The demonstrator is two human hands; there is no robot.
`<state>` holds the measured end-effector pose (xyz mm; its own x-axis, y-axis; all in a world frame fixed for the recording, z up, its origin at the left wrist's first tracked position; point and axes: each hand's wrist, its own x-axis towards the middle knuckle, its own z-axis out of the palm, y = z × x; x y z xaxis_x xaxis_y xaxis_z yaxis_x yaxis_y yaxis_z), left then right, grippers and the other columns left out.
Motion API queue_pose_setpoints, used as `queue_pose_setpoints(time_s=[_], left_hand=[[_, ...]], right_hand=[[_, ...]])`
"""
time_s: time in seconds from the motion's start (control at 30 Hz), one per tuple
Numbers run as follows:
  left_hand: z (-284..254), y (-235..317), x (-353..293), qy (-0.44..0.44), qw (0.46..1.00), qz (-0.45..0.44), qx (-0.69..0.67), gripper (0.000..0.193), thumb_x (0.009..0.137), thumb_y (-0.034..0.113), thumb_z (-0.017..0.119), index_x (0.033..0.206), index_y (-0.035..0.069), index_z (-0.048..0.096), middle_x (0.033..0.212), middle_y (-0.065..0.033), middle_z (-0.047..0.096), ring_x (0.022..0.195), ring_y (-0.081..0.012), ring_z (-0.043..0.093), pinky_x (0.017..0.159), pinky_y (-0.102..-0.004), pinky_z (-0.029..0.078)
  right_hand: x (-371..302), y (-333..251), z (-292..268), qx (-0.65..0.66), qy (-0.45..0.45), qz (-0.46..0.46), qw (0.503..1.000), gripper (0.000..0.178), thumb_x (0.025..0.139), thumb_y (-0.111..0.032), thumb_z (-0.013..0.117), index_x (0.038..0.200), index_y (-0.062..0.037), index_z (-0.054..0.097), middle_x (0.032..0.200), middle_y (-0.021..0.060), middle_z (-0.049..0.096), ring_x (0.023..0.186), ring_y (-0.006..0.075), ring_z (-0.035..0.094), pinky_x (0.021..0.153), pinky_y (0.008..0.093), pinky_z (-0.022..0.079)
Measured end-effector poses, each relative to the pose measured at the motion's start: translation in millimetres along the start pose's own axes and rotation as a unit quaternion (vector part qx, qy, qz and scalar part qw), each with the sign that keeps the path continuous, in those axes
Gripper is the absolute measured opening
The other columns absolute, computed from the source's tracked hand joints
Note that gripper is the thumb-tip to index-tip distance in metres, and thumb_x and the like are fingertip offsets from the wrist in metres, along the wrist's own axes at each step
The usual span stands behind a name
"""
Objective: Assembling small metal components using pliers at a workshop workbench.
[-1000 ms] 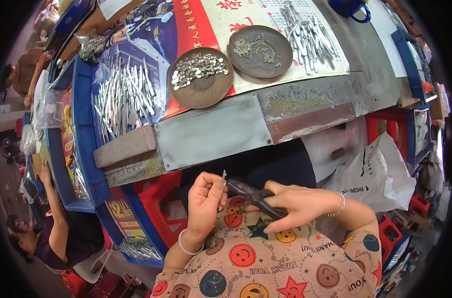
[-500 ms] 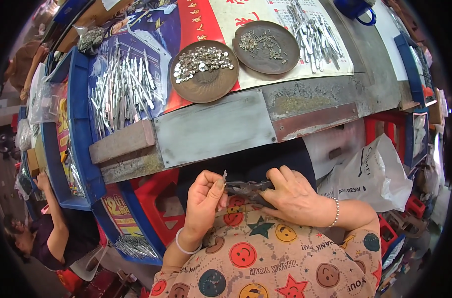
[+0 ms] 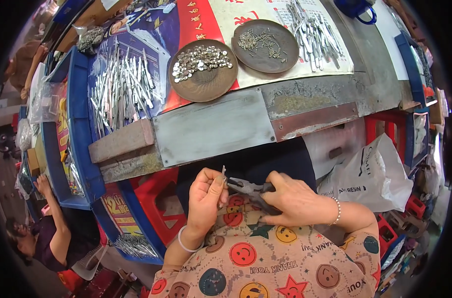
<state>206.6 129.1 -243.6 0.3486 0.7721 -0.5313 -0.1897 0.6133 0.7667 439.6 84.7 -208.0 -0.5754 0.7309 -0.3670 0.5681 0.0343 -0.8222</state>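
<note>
My left hand is closed in a pinch on a thin metal piece, whose narrow tip sticks up past the thumb. My right hand is wrapped round a pair of pliers with grey jaws and dark handles. The jaws point left and reach the left fingertips beside the metal piece. Whether they bite on it, I cannot tell. Both hands are in front of my body, just below the bench edge.
On the bench stand a brown plate with small shiny discs and another plate with small pins. Metal strips are heaped at left, more strips at right. A white bag hangs right; a person sits at far left.
The pliers have turned in my right hand, so their jaws and handles show more plainly. My left hand has shifted slightly, with the metal piece still pinched and standing more upright.
</note>
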Motion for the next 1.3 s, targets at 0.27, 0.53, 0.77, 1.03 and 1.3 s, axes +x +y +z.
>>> queue_pose_setpoints(time_s=[0.27, 0.53, 0.77, 1.03, 1.3], left_hand=[[1.1, 6.1, -3.4, -0.009, 0.999, -0.036, -0.003, 0.013, 0.101, 0.018, 0.054, 0.094, 0.007, 0.051, 0.068, 0.0012, 0.052, 0.058, -0.0047, 0.046, 0.051, -0.0188, 0.035], [-3.3, 0.8, -3.2, -0.012, 1.0, -0.008, 0.006, 0.01, 0.1, 0.013, 0.056, 0.095, 0.005, 0.052, 0.07, -0.0002, 0.053, 0.059, -0.0064, 0.048, 0.053, -0.0201, 0.039], [-5.2, -3.3, 2.0, 0.005, 1.0, 0.029, 0.005, 0.011, 0.099, 0.012, 0.056, 0.094, 0.004, 0.053, 0.071, -0.0007, 0.053, 0.059, -0.0066, 0.048, 0.053, -0.0204, 0.039], [-16.6, -8.6, -7.5, 0.042, 0.999, 0.033, -0.009, 0.007, 0.099, 0.011, 0.055, 0.096, 0.005, 0.055, 0.069, 0.0019, 0.054, 0.057, -0.0041, 0.049, 0.051, -0.0194, 0.039], [-127.3, 5.1, -74.5, 0.298, 0.928, 0.171, 0.144, 0.006, 0.098, 0.01, 0.056, 0.096, 0.005, 0.055, 0.082, -0.0007, 0.058, 0.069, -0.0065, 0.056, 0.062, -0.0214, 0.047]], right_hand=[[4.0, 0.5, 8.2, -0.176, 0.128, -0.042, 0.975, 0.03, 0.071, -0.028, 0.078, 0.083, -0.0052, 0.062, 0.092, 0.0128, 0.041, 0.085, 0.0271, 0.049, 0.065, 0.0355, 0.046], [7.0, 0.3, 6.5, -0.22, 0.111, -0.037, 0.969, 0.023, 0.069, -0.022, 0.076, 0.079, -0.0057, 0.063, 0.089, 0.0125, 0.041, 0.081, 0.0258, 0.05, 0.061, 0.0348, 0.046], [11.8, -1.7, 1.9, -0.096, 0.058, -0.016, 0.994, 0.02, 0.074, -0.019, 0.07, 0.078, -0.0008, 0.062, 0.089, 0.0159, 0.043, 0.086, 0.0313, 0.054, 0.062, 0.041, 0.049], [32.5, 7.7, -12.3, 0.482, -0.244, 0.054, 0.84, 0.042, 0.087, -0.024, 0.065, 0.12, 0.0025, 0.064, 0.11, 0.0126, 0.063, 0.109, 0.0193, 0.056, 0.089, 0.0321, 0.046], [29.9, 1.3, 6.0, 0.2, -0.09, 0.017, 0.976, 0.028, 0.069, -0.013, 0.066, 0.093, 0.0019, 0.069, 0.099, 0.0124, 0.052, 0.091, 0.0245, 0.054, 0.081, 0.0319, 0.045]])
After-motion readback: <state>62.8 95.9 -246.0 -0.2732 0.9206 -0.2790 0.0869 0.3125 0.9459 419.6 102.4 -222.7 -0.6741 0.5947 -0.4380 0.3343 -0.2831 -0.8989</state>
